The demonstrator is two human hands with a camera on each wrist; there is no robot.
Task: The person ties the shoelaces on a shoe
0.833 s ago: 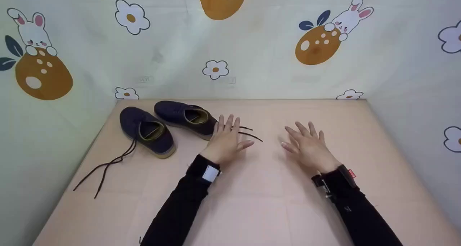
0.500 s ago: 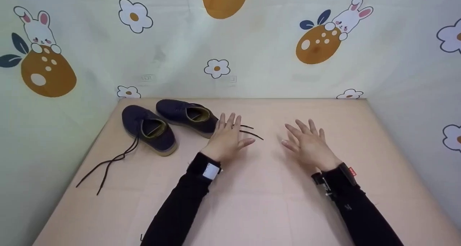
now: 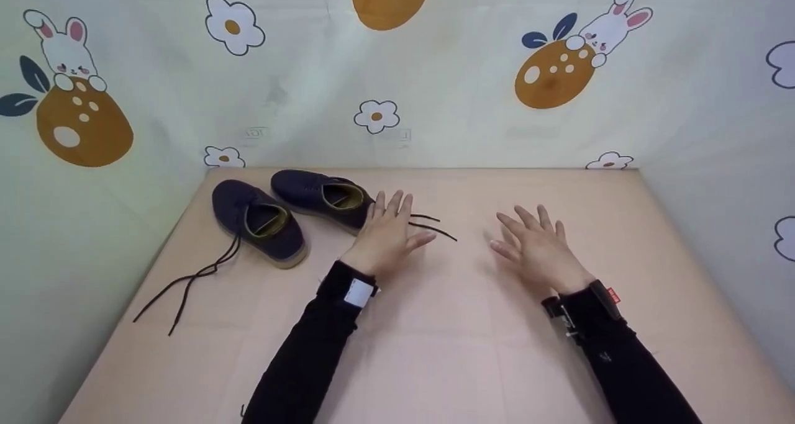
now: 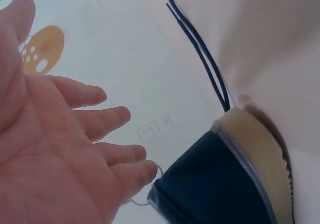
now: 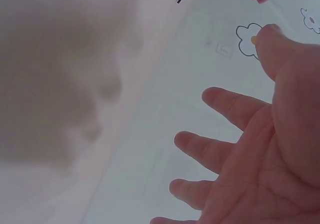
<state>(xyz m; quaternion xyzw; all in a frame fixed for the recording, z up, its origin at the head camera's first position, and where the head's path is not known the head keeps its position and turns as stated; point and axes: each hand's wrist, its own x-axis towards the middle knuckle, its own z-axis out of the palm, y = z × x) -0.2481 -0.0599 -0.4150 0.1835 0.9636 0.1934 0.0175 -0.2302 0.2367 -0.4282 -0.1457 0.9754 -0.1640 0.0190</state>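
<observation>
Two dark navy lace-up shoes with tan soles lie on the table at the left in the head view. The nearer shoe (image 3: 279, 234) has its laces (image 3: 199, 275) trailing toward the front left. Beside it, the farther shoe (image 3: 304, 191) points up and left, and its laces (image 3: 435, 225) run out to the right past my left hand. My left hand (image 3: 385, 231) hovers with spread fingers by that shoe's heel (image 4: 215, 184), holding nothing. Over bare table to the right, my right hand (image 3: 540, 250) is also spread, with nothing in it.
A pale pink cloth covers the table (image 3: 435, 362). Behind it and along both sides hangs a light curtain (image 3: 459, 82) printed with rabbits, orange fruit and flowers. Each wrist wears a dark band, the left one with a white patch (image 3: 359, 292).
Both hands stay spread in nearly the same places; the left has shifted very slightly toward the shoe. The whole head view has drifted a little. The shoes and laces lie as before.
</observation>
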